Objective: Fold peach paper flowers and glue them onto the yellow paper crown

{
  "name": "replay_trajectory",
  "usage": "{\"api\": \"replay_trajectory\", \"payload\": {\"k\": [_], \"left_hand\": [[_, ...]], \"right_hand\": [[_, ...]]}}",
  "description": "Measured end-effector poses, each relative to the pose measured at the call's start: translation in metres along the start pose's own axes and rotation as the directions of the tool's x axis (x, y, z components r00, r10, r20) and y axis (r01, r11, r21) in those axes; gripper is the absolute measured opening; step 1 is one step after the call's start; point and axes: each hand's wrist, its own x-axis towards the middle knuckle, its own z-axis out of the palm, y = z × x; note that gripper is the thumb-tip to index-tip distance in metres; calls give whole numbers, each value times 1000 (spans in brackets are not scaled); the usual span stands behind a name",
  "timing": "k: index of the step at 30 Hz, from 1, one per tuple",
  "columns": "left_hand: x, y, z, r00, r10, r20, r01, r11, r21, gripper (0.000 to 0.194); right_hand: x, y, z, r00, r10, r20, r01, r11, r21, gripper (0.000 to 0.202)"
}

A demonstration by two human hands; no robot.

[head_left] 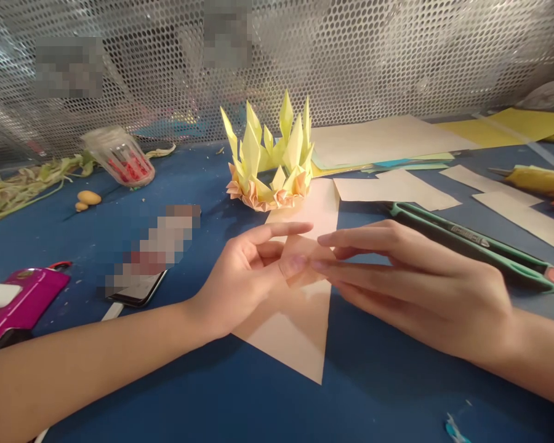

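Between my two hands is a small pale peach piece of paper (300, 246). My left hand (247, 277) pinches it from the left, its thumb lying across the front and its index finger stretched over the top. From the right, my right hand (410, 283) has its fingertips closed on the paper's other edge. Beneath them a larger peach sheet of paper (300, 351) lies on the blue table. Just behind stands a ring-shaped folded paper ornament (272, 160), with yellow-green pointed petals and peach folds around its base.
Green-handled scissors (471, 240) lie at right near cut paper strips (397, 187). Larger sheets (388, 138) lie at the back. At left are a phone (143, 289), a magenta device (32, 298), a tilted jar (120, 157) and dried stalks (37, 184). A perforated metal panel (351, 55) stands behind.
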Motion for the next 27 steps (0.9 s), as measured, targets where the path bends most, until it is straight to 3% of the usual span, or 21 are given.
{"api": "replay_trajectory", "payload": {"k": [6,12,18,23,27], "left_hand": [[3,0,1,998,26,-49,-27,1000,-9,9],[2,1,1,995,33,-91,-23,993,117,8],[1,2,2,992,90,-84,-69,973,218,15],[0,5,4,997,4,-79,10,985,174,14],[-2,5,6,995,-28,-91,42,986,161,16]], "right_hand": [[1,-2,1,999,33,6,-33,999,12,22],[3,-1,2,993,102,68,-111,982,153,17],[6,-1,1,992,119,44,-124,980,157,11],[10,-2,3,975,220,13,-220,963,157,9],[13,-4,5,949,310,58,-315,917,246,15]]}}
